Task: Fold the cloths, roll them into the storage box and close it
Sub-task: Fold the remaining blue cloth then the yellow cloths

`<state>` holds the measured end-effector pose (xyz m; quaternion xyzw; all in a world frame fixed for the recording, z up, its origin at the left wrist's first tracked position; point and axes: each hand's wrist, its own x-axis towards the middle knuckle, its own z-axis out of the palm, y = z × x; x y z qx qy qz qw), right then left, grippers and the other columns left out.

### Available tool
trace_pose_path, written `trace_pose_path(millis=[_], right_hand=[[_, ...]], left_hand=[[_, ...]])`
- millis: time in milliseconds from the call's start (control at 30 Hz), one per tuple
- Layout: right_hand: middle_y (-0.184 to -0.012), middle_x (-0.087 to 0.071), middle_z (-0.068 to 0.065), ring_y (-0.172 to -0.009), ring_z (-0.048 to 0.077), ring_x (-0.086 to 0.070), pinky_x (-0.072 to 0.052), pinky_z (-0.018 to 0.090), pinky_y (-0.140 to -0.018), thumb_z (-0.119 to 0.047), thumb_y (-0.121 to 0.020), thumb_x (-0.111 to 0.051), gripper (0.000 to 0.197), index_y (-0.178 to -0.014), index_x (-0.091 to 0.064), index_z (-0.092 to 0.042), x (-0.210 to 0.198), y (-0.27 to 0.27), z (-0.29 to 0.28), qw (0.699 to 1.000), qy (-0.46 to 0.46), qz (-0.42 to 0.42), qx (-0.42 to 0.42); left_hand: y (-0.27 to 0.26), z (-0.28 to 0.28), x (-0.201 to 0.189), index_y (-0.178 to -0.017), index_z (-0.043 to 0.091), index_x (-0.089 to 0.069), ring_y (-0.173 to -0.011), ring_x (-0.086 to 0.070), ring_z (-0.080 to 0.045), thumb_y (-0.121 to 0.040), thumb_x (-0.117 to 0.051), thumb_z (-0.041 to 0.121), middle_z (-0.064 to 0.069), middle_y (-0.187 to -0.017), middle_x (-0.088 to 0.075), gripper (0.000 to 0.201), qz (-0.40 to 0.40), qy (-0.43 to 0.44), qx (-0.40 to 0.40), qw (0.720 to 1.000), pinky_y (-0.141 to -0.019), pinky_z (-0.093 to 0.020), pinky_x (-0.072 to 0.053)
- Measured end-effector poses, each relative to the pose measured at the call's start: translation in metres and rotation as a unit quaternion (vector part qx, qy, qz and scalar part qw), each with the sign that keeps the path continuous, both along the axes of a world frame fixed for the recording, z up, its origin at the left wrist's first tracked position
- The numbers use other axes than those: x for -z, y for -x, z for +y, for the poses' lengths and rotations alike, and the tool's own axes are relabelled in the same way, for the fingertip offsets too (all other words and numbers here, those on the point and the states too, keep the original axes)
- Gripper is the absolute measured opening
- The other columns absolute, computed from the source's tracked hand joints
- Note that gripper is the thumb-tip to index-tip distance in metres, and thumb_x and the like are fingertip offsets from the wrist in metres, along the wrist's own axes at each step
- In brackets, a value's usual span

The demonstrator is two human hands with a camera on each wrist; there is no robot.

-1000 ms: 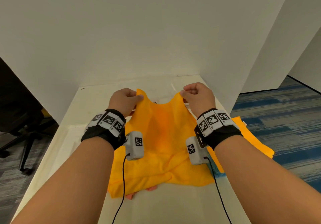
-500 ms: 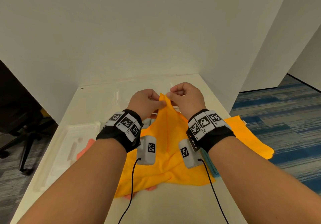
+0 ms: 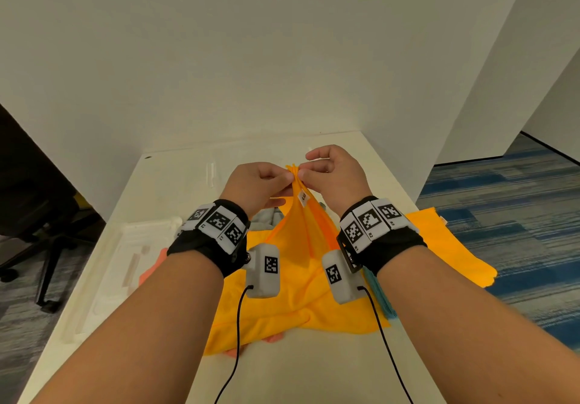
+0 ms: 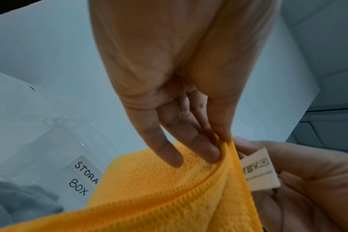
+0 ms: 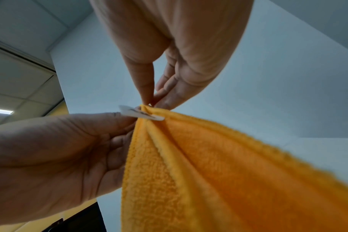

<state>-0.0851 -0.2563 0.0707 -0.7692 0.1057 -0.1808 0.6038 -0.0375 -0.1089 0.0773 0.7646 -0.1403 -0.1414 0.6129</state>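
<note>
Both hands met above the bench [image 3: 175, 184], each pinching a top corner of the orange cloth [image 3: 295, 278]. The left hand [image 3: 257, 184] gripped the edge between thumb and fingertips [image 4: 210, 155], and the right hand [image 3: 335, 174] nipped the adjoining corner, so the two corners sat pressed together. A small white care tag [image 3: 303, 197] hung just below the pinch point, against the right hand's fingers. From there the cloth fell in a narrow tent, its lower part spread and rumpled on the bench.

The fabric was a fluffy microfibre with a stitched ribbed hem [image 4: 169, 194]. A clear plastic storage box [image 4: 56, 150], labelled in handwriting, stood beyond the hands with a grey cloth [image 3: 266, 218] in or against it; which, I cannot tell. Its pale lid [image 3: 125, 262] lay flat at the left of the bench, a coral cloth [image 3: 153, 265] peeping out beside it. A second orange cloth [image 3: 439, 246] overhung the right edge, and a teal cloth [image 3: 381, 297] showed under the right forearm.
</note>
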Motion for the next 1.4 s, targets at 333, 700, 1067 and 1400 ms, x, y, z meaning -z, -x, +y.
trace_pose_path(millis=[333, 700, 1067, 1400], right_hand=[[-0.095, -0.067, -0.005, -0.089, 0.009, -0.066, -0.054, 0.025, -0.074, 0.0, -0.079, -0.072, 0.036, -0.1, -0.056, -0.025, -0.005, 0.005, 0.004, 0.995, -0.027, -0.006, -0.092], [-0.092, -0.065, -0.006, -0.086, 0.011, -0.067, -0.055, 0.031, -0.074, -0.007, -0.077, -0.072, 0.035, -0.093, -0.052, -0.032, -0.004, 0.005, 0.011, 0.997, 0.029, -0.052, -0.046], [-0.09, -0.066, -0.007, -0.077, 0.007, -0.066, -0.054, 0.023, -0.066, -0.007, -0.079, -0.071, 0.032, -0.09, -0.051, -0.03, -0.01, 0.01, 0.009, 0.997, 0.039, -0.06, -0.019], [-0.088, -0.067, -0.007, -0.074, 0.007, -0.067, -0.053, 0.024, -0.067, 0.0, -0.077, -0.067, 0.036, -0.092, -0.048, -0.026, -0.011, 0.009, 0.004, 0.998, 0.024, -0.05, 0.01]], left_hand=[[-0.003, 0.007, 0.005, -0.089, 0.01, -0.067, -0.08, -0.07, -0.013, -0.088, -0.066, 0.02, -0.006, -0.082, -0.073, 0.011, 0.055, 0.038, 0.011, 0.998, -0.085, -0.034, -0.056], [-0.001, 0.007, 0.003, -0.084, 0.014, -0.066, -0.077, -0.069, -0.01, -0.093, -0.06, 0.014, -0.001, -0.08, -0.072, 0.01, 0.048, 0.067, 0.025, 0.996, -0.083, -0.029, -0.052], [0.002, 0.001, -0.001, -0.084, 0.012, -0.067, -0.069, -0.068, -0.008, -0.091, -0.062, 0.015, -0.001, -0.074, -0.072, 0.009, 0.034, 0.071, 0.006, 0.997, -0.073, -0.023, -0.055], [0.0, -0.001, -0.006, -0.079, 0.01, -0.066, -0.067, -0.065, -0.014, -0.09, -0.06, 0.01, -0.006, -0.072, -0.069, 0.012, 0.016, 0.048, 0.01, 0.999, -0.079, -0.033, -0.053]])
